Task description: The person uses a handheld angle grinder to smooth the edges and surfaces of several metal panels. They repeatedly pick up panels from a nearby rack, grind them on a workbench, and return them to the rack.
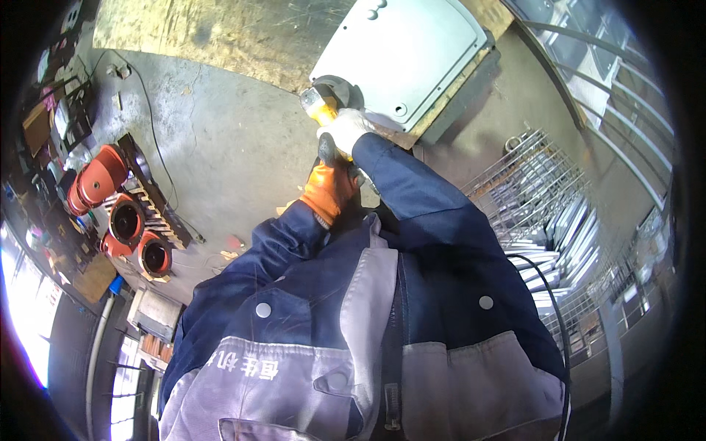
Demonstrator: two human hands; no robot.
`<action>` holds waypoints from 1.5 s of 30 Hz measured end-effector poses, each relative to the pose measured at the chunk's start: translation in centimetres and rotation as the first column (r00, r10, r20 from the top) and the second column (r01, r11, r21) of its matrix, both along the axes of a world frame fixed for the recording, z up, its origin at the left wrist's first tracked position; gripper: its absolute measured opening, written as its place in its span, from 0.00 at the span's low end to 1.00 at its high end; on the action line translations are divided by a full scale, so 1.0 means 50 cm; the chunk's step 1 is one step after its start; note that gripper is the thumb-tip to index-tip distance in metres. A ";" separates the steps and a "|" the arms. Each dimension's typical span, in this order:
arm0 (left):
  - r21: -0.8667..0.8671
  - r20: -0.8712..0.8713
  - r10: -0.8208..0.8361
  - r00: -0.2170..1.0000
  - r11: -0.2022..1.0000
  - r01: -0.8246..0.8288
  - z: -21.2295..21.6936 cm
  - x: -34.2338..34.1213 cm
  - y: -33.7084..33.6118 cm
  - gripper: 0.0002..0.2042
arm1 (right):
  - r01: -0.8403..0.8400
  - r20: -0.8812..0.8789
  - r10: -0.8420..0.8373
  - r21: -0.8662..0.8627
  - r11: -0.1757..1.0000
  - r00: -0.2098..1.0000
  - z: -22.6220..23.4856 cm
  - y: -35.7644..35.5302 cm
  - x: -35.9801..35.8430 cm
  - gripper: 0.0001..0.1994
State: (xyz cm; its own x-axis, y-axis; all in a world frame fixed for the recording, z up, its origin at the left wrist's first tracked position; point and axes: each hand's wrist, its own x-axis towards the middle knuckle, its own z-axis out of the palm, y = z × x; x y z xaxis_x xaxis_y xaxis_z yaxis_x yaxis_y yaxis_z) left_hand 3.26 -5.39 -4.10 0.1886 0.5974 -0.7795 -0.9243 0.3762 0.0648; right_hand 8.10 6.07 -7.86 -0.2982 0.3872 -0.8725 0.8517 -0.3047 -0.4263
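Observation:
A yellow angle grinder with a silver-grey head meets the near left edge of a pale grey metal panel. Its dark round guard or disc lies against that edge. In a white glove, my right hand is closed around the grinder's body just behind the head. My left hand, in an orange glove with dark fingertips, grips the tool farther back, closer to my chest. The grinder's rear end is mostly hidden by my hands and sleeve. The panel has small holes near its edge and rests on a worn wooden board.
A worn wooden tabletop spans the far side. Several orange-red round housings stand at left by a pallet. Metal rods and racks lie at right, below curved rails. A black cable runs by my right side.

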 end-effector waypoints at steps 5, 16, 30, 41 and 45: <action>-0.118 -0.010 -0.119 0.993 0.986 0.117 0.009 0.040 -0.018 0.26 | 0.019 0.007 -0.019 0.019 1.000 1.000 0.006 -0.027 0.066 0.25; 0.152 -0.450 -0.536 0.715 0.743 0.652 -0.059 0.182 -0.105 0.19 | -0.113 0.066 0.099 0.244 0.963 0.993 -0.011 -0.122 0.252 0.13; 0.132 -0.013 -0.579 0.815 0.807 0.575 0.038 0.305 0.013 0.21 | 0.781 -0.028 -0.808 -0.241 0.576 0.588 0.018 -0.100 0.489 0.14; 0.061 -0.582 -0.486 0.652 0.774 0.631 -0.054 0.378 0.298 0.29 | 0.777 -0.155 -0.986 -0.614 0.141 0.056 0.012 0.212 0.520 0.09; 0.008 -0.682 -0.504 0.530 0.720 0.694 -0.083 0.361 0.343 0.30 | 0.799 -0.189 -0.981 -0.586 0.138 0.031 -0.016 0.253 0.501 0.09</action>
